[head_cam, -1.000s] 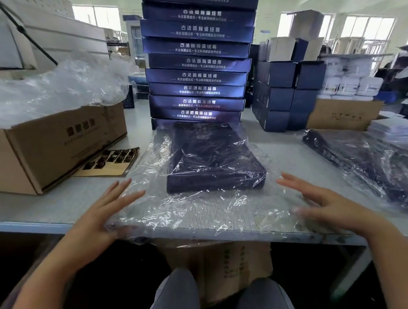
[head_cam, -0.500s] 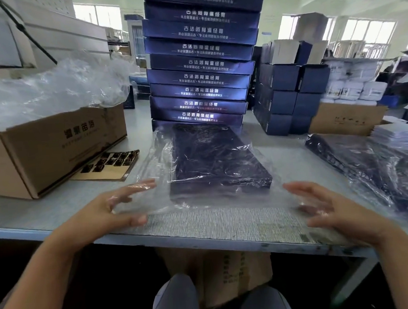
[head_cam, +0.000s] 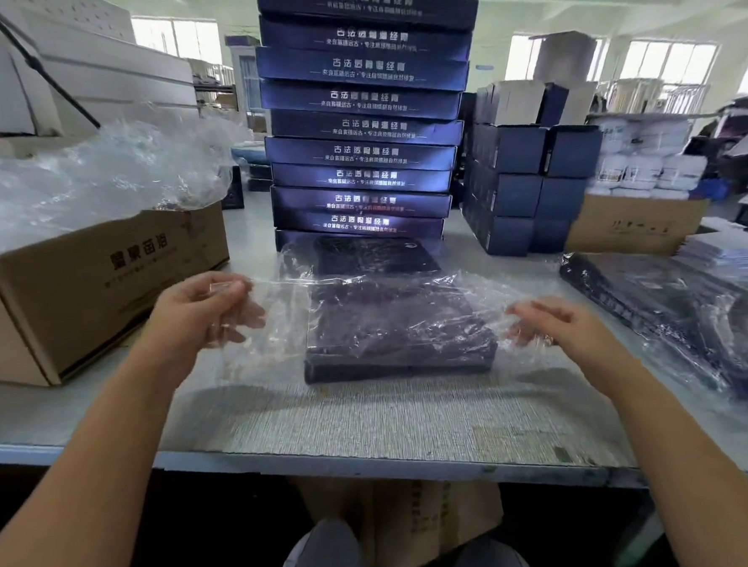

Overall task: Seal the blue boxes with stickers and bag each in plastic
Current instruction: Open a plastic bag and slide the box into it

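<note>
A flat dark blue box [head_cam: 392,321] lies on the grey table [head_cam: 372,423] inside a clear plastic bag [head_cam: 286,315]. The bag's loose open flap is folded back over the box. My left hand [head_cam: 203,311] pinches the flap's left corner, lifted off the table. My right hand [head_cam: 545,321] holds the flap's right side beside the box, fingers curled into the plastic. A tall stack of blue boxes [head_cam: 366,121] stands right behind.
A cardboard carton [head_cam: 96,282] full of clear bags stands at the left. Small blue boxes [head_cam: 528,186] are piled at the back right, beside a brown carton [head_cam: 631,223]. Bagged boxes [head_cam: 694,320] lie at the right. White bottles [head_cam: 645,166] sit further back.
Both hands lifted the bag's loose flap from the table's front edge and folded it back over the box, the left hand rising the most.
</note>
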